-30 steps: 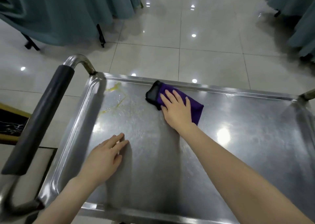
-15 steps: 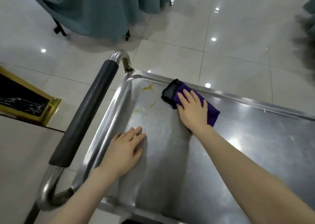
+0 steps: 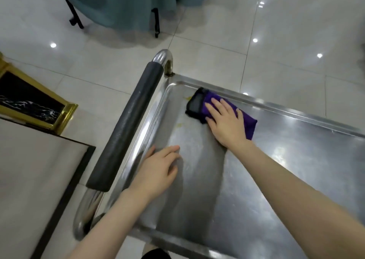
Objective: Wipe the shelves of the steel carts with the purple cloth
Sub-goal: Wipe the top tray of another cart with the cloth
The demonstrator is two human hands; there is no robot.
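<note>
Purple cloth point(image 3: 250, 123) lying flat on the top shelf point(image 3: 256, 179) of the steel cart, up in the far corner by the black-sleeved handle point(image 3: 126, 132). Pinned there under the right hand point(image 3: 225, 124) — fingers straight and slightly spread, palm bearing down, nothing curled round the fabric. Black mesh end point(image 3: 194, 106) of the cloth poking out toward the corner.

Left hand point(image 3: 158, 172) laid flat on bare steel just beside the handle-side rim, fingers relaxed and close together, holding nothing; probably bracing the cart.

Mid-wipe on the top shelf, by the look of it, with the corner in hand. Yellowish smears point(image 3: 179, 125) on the steel between cloth and rim, plus a small one at the cloth's far edge.

Next, most likely: sweep the cloth toward the handle side over those smears, pressing hard enough to lift dried residue — then follow the raised rim, a likely trap for dirt. Lower shelves out of sight; impossible to tell their condition.
</note>
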